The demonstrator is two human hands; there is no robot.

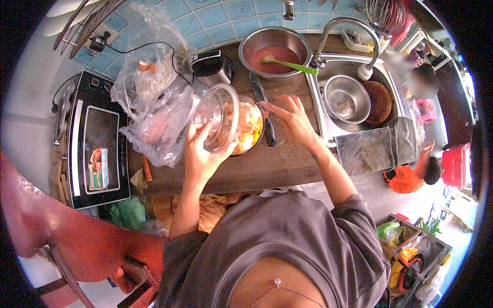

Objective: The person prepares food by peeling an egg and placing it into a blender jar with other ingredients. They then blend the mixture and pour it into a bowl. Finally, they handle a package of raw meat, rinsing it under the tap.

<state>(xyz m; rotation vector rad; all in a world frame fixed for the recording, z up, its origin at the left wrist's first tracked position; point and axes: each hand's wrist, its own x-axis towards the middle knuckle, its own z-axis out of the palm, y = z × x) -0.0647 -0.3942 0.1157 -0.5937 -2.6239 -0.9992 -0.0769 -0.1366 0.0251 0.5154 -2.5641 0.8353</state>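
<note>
My left hand [201,152] grips a clear plastic bowl [219,96], tilted on its side over the left part of a larger bowl [259,143]. That larger bowl holds pale chopped food [246,119] with yellow egg yolk [255,137] at its right side. My right hand [294,117] has its fingers spread by the larger bowl's right rim, near a small reddish bit; whether the fingertips touch it is unclear. Beneath and beside the right hand lies a knife [270,133] with a dark handle. Behind stands a steel bowl [243,54] of pinkish mixture [275,52], a green-handled spatula [296,67] resting in it.
Left of the bowls are crumpled plastic bags [154,111], eggshells [147,67] and an oven [101,154]. A steel appliance [211,69] stands behind. The sink [321,127] at right holds a steel pot [346,98]; a grey cloth [364,150] covers its front edge. Two people are farther right.
</note>
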